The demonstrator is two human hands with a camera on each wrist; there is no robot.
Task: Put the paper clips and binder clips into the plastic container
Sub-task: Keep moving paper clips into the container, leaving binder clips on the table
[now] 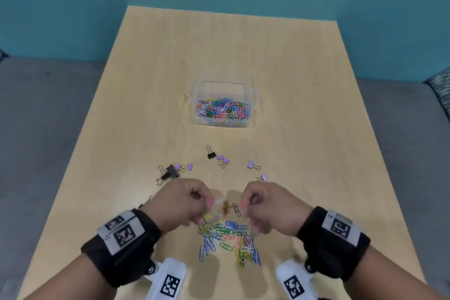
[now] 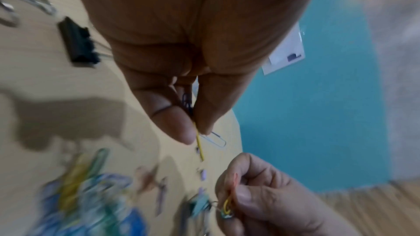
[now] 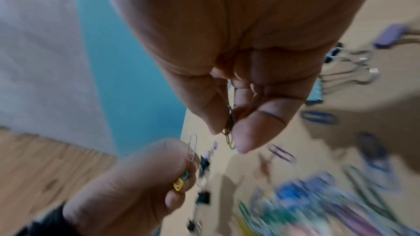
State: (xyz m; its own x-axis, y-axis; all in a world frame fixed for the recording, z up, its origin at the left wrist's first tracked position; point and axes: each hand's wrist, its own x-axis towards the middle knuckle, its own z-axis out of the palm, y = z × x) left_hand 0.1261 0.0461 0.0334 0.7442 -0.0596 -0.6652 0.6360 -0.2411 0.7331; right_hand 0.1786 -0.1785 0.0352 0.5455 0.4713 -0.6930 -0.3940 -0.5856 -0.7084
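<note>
Teal wall (image 1: 73,7) rises behind the pale wooden table (image 1: 304,105) that I'm working at, with grey floor on either side. Out past the middle of the table stands the clear plastic container (image 1: 250,95), its bottom already covered with coloured paper clips.

Both my hands hover just above the loose pile of paper clips (image 1: 226,234) at the near edge. My left hand (image 1: 180,202) is curled, thumb and forefinger pressed together on a small bunch of clips: a yellow one (image 2: 199,147) and a pale one (image 2: 216,138) stick out below my fingertips, and a dark blue one sits higher in the pinch. My right hand (image 1: 267,204) is curled the same way, pinching a few clips; from the right wrist I see a dark one with yellow and green tips (image 3: 229,137) poking out between thumb and finger, though the blur means I can't count them.

Between my hands and the container lie the binder clips, well apart from the container: black ones (image 1: 170,173) to the left, a small black one (image 1: 211,154) with purple ones (image 1: 222,159) beside it in the middle, and further purple ones (image 1: 252,164) to the right. A single purple paper clip (image 1: 236,208) lies on the table between my hands.
</note>
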